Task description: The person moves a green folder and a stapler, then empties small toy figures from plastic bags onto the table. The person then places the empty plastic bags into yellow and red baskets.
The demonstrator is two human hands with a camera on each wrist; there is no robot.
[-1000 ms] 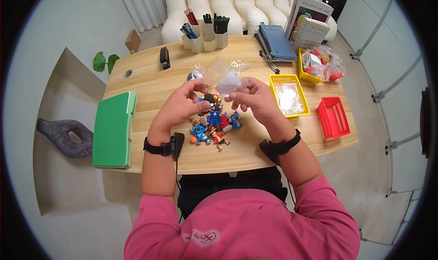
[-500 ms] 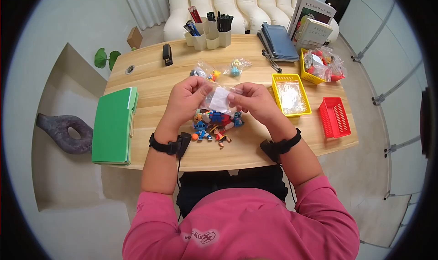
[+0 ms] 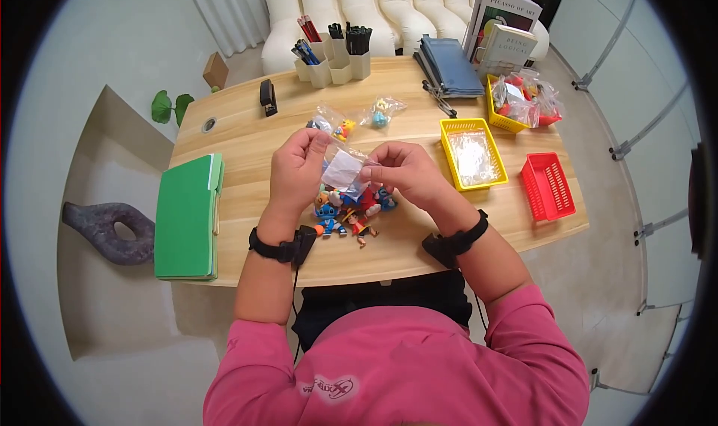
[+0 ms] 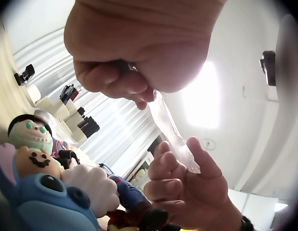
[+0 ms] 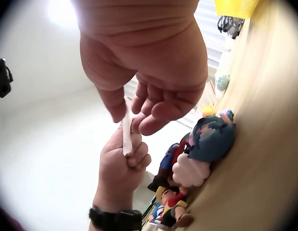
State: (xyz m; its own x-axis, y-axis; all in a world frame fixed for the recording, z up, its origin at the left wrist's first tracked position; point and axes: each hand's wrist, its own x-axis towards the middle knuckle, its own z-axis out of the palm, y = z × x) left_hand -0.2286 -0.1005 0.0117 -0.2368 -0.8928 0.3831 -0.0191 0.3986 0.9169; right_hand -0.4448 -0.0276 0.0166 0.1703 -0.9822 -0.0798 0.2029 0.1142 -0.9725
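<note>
Fingers (image 5: 153, 126) of both hands (image 3: 295, 170) (image 3: 413, 173) pinch a bag (image 4: 169, 129); toys (image 3: 358, 219) lie below.

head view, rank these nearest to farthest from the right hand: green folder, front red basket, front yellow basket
From the right hand:
1. Front yellow basket, just to its right.
2. Front red basket, farther right, past the yellow one.
3. Green folder, far over on the left side, beyond the left hand.
</note>
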